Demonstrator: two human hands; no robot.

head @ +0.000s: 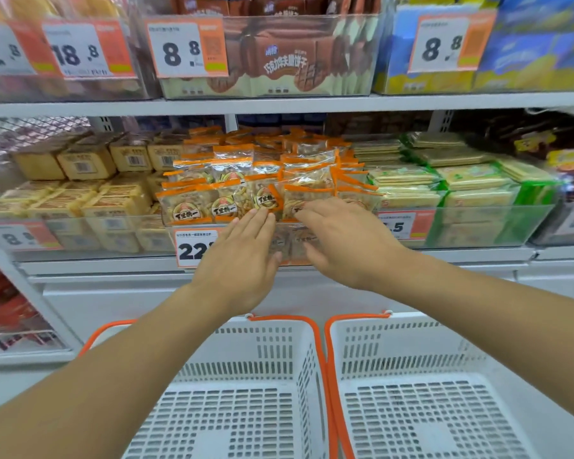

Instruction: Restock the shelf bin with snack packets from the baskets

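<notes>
A clear shelf bin on the middle shelf is heaped with orange-edged clear snack packets. My left hand reaches to the bin's front with straight fingers, the tips touching a front packet. My right hand lies beside it, fingers straight, tips on another front packet. Neither hand grips anything. Below stand two white baskets with orange handles, the left basket and the right basket; no packets show inside them.
Bins of yellow cracker packs sit left of the orange bin, and green-edged packs sit right. The upper shelf overhangs with brown biscuit packs and price tags. A price tag hangs on the bin's front.
</notes>
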